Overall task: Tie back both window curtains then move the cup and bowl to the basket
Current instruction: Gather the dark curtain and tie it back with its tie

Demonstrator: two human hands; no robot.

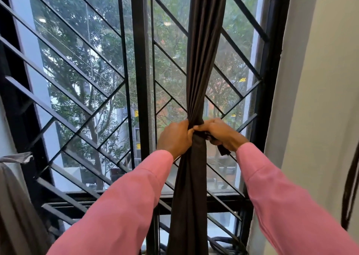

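Pink sleeves (126, 202) reach to a bunched dark curtain (200, 70).
Mid-height, the left hand (175, 138) grips the gathered cloth; the right hand (221, 136) clutches a dark tie strap (223, 150), before the barred window (138, 60).

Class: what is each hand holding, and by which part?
Left hand grips the bunched curtain at its pinched middle. Right hand holds the tie wrapped there, its end hanging loose.

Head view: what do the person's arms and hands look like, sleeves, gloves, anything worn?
Both arms are covered by long, plain pink sleeves, the left sleeve and right sleeve ending at the wrists. The left hand and right hand are bare: no gloves, and no watch or ring shows.
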